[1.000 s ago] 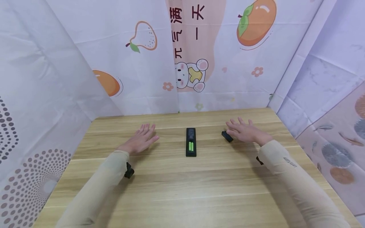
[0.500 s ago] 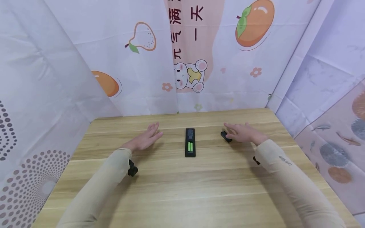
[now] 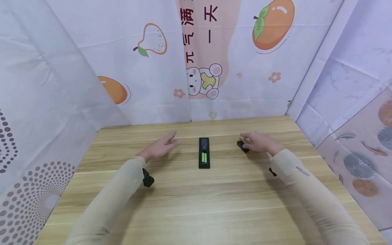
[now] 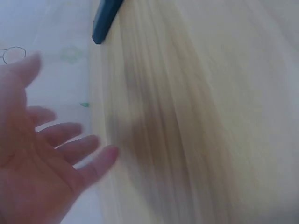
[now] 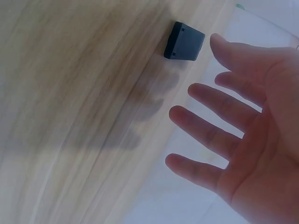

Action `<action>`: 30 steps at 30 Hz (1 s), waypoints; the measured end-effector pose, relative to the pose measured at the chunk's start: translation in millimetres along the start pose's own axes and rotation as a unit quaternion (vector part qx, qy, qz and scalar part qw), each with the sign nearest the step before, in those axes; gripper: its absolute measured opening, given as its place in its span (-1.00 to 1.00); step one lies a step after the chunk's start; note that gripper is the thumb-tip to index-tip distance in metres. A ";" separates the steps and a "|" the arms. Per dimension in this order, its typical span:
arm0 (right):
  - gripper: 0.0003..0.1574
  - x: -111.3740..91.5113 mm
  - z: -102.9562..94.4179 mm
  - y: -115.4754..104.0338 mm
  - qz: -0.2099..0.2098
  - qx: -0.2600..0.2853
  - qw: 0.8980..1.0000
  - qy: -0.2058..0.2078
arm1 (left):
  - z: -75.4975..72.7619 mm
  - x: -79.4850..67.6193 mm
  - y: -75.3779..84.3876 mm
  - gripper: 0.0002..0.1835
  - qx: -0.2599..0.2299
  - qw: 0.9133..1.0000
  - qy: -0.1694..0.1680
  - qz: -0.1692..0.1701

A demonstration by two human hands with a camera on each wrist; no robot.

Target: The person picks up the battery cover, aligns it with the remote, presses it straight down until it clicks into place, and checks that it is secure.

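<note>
A black remote control (image 3: 204,144) lies back side up in the middle of the table, its battery compartment uncovered. Two green batteries (image 3: 204,157) sit side by side in that compartment. My left hand (image 3: 160,147) hovers to the left of the remote, fingers relaxed and holding nothing. In the left wrist view, the end of the remote (image 4: 106,21) shows at the top, apart from the fingers. On the right, a small black battery cover (image 3: 243,146) rests on the table. My right hand (image 3: 258,141) is over and beside it, thumb near the cover (image 5: 187,42), fingers spread and holding nothing.
The wooden table (image 3: 196,204) ends at the back against a printed curtain (image 3: 159,85). More printed cloth hangs on the left and right sides. A small black wrist camera (image 3: 148,178) is strapped under the left sleeve.
My left hand has moved right toward the remote and turned onto its side. My right hand has turned with its thumb lower by the battery cover. The remote and cover stay in place.
</note>
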State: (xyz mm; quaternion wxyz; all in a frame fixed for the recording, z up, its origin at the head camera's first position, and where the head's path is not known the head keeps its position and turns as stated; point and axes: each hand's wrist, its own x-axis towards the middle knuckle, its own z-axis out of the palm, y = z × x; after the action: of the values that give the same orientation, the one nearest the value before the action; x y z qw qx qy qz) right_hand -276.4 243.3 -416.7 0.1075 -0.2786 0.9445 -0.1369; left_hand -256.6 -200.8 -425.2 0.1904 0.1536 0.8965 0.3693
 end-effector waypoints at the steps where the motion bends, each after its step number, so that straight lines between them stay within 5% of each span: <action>1: -0.29 1.0 0.4 -0.2 0.000 -0.003 1.000 0.000 | 0.5 0.8 1.2 0.03 0.001 1.000 -0.007 -0.002; 7: -0.35 6.1 2.7 -0.4 -0.003 -0.007 1.000 -0.007 | 4.8 7.7 6.2 0.08 -0.005 0.999 -0.029 -0.014; 30: -0.47 11.5 8.3 1.1 -0.017 -0.028 0.999 -0.007 | 25.8 39.0 31.9 -0.23 -0.013 1.000 -0.024 -0.006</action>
State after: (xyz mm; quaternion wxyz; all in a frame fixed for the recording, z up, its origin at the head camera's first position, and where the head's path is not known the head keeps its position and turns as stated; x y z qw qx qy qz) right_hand -284.1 236.2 -426.3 0.1042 -0.2984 0.9423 -0.1104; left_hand -274.9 -147.3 -427.9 0.2157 0.1543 0.8880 0.3757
